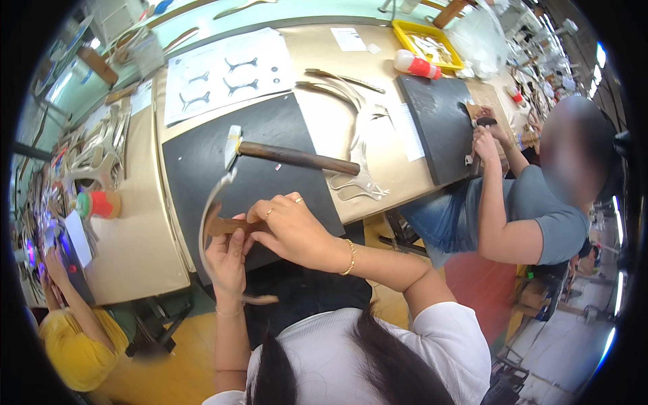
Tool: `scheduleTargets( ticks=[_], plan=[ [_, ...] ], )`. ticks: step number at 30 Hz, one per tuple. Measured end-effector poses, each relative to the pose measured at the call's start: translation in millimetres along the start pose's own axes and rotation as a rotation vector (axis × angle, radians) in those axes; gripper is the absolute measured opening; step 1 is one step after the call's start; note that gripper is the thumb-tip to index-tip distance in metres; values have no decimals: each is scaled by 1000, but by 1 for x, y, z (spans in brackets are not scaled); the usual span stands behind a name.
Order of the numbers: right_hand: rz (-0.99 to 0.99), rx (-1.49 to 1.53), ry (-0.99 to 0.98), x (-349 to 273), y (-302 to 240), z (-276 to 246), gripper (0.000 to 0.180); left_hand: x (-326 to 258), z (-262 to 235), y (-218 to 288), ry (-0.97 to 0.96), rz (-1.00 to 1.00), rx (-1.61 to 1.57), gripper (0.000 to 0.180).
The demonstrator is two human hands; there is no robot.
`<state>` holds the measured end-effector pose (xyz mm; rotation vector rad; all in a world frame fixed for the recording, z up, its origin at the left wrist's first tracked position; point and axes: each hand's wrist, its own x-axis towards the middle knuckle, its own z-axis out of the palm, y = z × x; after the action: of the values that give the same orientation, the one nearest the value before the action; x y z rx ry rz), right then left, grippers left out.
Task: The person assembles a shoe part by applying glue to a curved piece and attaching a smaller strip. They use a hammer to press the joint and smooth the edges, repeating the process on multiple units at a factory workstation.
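My left hand pinches a brown, leather-like strap piece near the front edge of the black mat. From above, my right hand has its fingers closed on the same piece, close to the left thumb. A long pale edge of the piece curves up toward the hammer and down past my left wrist. What lies between the fingertips is partly hidden. Beyond my hands, a hammer with a dark wooden handle rests on the mat, its metal head to the left.
Pale Y-shaped strap pieces lie right of the mat. A sheet with drawings is behind it. A red-labelled bottle and yellow tray stand farther back. Co-workers sit right and left; strap pieces pile up at left.
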<state>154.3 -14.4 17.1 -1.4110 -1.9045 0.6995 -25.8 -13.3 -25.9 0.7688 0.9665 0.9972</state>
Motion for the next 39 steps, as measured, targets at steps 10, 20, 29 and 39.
scheduleTargets(
  ticks=[10,20,29,39],
  plan=[
    [100,-208,83,-3,3,5,15,-6,8,-15,47,103,54,39],
    [-68,-219,232,-8,2,17,9,-7,7,-15,24,139,48,33],
    [13,-19,124,-10,6,15,12,-6,5,-17,7,128,62,32],
    [66,2,-33,-4,13,0,10,-3,10,-20,33,156,156,38]
  ],
)
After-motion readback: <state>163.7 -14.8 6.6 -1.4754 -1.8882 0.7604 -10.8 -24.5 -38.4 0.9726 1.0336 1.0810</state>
